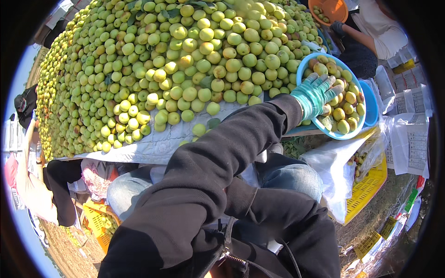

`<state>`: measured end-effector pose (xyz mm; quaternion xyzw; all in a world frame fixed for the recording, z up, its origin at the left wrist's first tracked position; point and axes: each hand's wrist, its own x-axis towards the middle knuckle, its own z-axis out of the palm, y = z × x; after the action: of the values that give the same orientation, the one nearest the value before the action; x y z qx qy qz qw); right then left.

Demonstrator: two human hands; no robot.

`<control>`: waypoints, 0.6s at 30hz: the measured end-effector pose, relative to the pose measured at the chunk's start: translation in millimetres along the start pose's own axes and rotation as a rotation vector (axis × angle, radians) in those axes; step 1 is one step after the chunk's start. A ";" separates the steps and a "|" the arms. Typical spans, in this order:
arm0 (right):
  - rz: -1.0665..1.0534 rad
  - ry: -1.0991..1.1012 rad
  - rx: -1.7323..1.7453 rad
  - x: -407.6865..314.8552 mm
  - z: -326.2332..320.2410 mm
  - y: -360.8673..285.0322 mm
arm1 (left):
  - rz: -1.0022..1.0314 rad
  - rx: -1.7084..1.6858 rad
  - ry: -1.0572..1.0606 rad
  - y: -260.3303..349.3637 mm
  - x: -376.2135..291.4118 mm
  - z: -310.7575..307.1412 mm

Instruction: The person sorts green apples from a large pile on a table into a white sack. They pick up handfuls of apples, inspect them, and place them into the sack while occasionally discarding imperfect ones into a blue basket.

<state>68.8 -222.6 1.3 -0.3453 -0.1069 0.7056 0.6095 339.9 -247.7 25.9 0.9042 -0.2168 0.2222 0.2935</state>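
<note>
My left arm, in a black sleeve, reaches across to the right. My left hand, in a green-coated glove, lies palm down with spread fingers on the fruits in a light-blue plastic basin. Those small round fruits are green with brownish patches. A large heap of green and yellow fruits rises in front of me on a pale quilted cloth. My right hand is out of view; its sleeve cuff ends under my left forearm.
A yellow plastic crate with a clear liner stands below the basin, beside a blue basin. A person is near an orange basin at upper right; others are at left. White crates are stacked at right.
</note>
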 end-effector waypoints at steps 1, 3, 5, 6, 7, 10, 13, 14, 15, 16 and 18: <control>0.030 -0.015 0.035 -2.9 0.6 2.4 | 0.006 0.087 -0.118 1.5 -2.1 10.0; 0.071 -0.012 0.083 -6.5 1.4 2.8 | -0.002 0.080 -0.277 -1.7 2.5 12.3; 0.061 0.020 0.117 -7.5 5.7 -1.4 | 0.095 0.106 0.012 -13.9 -3.0 -13.3; 0.040 0.050 0.147 -8.2 10.4 -4.9 | -0.021 0.237 0.092 -26.7 -2.0 -37.0; 0.079 0.129 0.188 -7.5 13.4 -11.3 | -0.135 0.326 0.146 -42.3 -5.0 -64.9; 0.289 0.331 0.311 -18.2 29.8 -28.7 | -0.736 0.747 0.476 -109.7 -31.8 -159.0; 0.302 0.346 0.250 -21.2 42.4 -44.1 | -0.975 0.511 0.337 -164.1 -75.3 -209.5; 0.262 0.325 0.214 -20.7 44.6 -47.4 | -0.932 0.515 0.310 -173.3 -82.0 -208.1; 0.318 0.365 0.232 -18.7 46.1 -49.9 | -0.869 0.563 0.319 -179.5 -91.0 -207.9; 0.336 0.357 0.229 -16.4 46.5 -51.3 | -0.812 0.615 0.321 -182.2 -98.3 -205.3; 0.373 0.340 0.233 -11.4 45.6 -51.4 | -0.710 0.681 0.249 -179.3 -113.7 -202.2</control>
<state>81.3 -208.9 68.5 -0.3998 0.1443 0.7451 0.5140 286.3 40.4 35.2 0.9332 0.2252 0.2729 0.0629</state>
